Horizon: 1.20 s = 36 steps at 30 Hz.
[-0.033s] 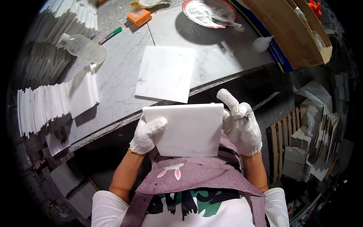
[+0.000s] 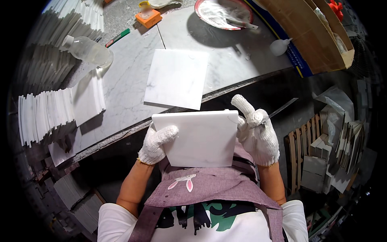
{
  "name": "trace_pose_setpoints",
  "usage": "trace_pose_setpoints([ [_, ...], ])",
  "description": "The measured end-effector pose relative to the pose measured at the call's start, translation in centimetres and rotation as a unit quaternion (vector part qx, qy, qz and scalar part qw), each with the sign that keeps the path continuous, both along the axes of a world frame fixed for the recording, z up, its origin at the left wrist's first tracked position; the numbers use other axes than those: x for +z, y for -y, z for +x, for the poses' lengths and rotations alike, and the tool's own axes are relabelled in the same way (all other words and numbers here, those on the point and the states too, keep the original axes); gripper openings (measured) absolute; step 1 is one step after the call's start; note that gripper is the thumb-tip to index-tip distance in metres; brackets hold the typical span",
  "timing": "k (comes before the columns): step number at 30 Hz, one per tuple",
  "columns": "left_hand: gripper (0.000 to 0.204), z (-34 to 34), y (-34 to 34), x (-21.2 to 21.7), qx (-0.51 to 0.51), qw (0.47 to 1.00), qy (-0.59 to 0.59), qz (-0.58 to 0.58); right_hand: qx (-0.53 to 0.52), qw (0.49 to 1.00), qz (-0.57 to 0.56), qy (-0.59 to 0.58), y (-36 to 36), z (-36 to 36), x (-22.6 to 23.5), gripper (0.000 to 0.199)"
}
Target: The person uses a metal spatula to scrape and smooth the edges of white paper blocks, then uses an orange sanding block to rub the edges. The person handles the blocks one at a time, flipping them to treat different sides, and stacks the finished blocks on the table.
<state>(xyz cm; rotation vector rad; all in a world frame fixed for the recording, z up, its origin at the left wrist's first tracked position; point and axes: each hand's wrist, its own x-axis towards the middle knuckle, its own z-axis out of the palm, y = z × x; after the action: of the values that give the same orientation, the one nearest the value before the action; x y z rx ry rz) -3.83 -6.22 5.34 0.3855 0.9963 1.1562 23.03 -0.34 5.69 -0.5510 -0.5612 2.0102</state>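
Gloved in white knit, my left hand is closed on the left edge of a square white marble tile, its thumb lying over the tile's face. The tile is tilted in front of my apron, with its thick edge uppermost. At its right edge is my right hand, also gloved, pinching a thin, flat metal blade that points up and right. One finger of that hand stretches upward, and others lie by the tile's edge. A second white tile lies flat near the front edge of the marble-topped table.
Rows of upright white tiles line the table's left side, beside a clear plastic bottle. Farther back are an orange box, a green marker-like stick, a red-rimmed bowl of white paste, a squeeze bulb and a cardboard box.
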Motion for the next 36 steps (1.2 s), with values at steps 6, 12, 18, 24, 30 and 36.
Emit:
trace_pose_setpoints([
  [6, 0.033, 0.1, 0.0, 0.0, 0.010, 1.000, 0.017, -0.006, -0.015, 0.999, -0.018, -0.029, -0.5, -0.6, -0.4, 0.028],
  [12, 0.035, 1.3, -0.3, -0.2, 0.089, 0.990, 0.074, -0.080, -0.066, 0.995, -0.051, -0.047, -1.8, 0.2, -1.2, 0.025],
  [18, 0.035, 4.5, -4.1, 2.7, 0.086, 0.983, 0.147, -0.075, -0.092, 0.993, 0.009, 0.069, -2.1, 2.6, 0.8, 0.030],
  [24, 0.037, 6.5, -4.0, 3.2, 0.073, 0.991, 0.095, -0.054, -0.073, 0.988, -0.009, 0.135, -1.6, 4.4, 1.2, 0.035],
  [30, 0.041, 6.5, -2.4, -0.2, 0.019, 0.996, -0.085, 0.003, -0.067, 0.957, 0.053, 0.277, -1.1, 4.3, 1.7, 0.048],
  [36, 0.045, 5.7, -2.4, -0.2, -0.049, 0.979, -0.183, 0.081, -0.090, 0.940, 0.092, 0.317, -0.6, 4.3, 1.5, 0.041],
])
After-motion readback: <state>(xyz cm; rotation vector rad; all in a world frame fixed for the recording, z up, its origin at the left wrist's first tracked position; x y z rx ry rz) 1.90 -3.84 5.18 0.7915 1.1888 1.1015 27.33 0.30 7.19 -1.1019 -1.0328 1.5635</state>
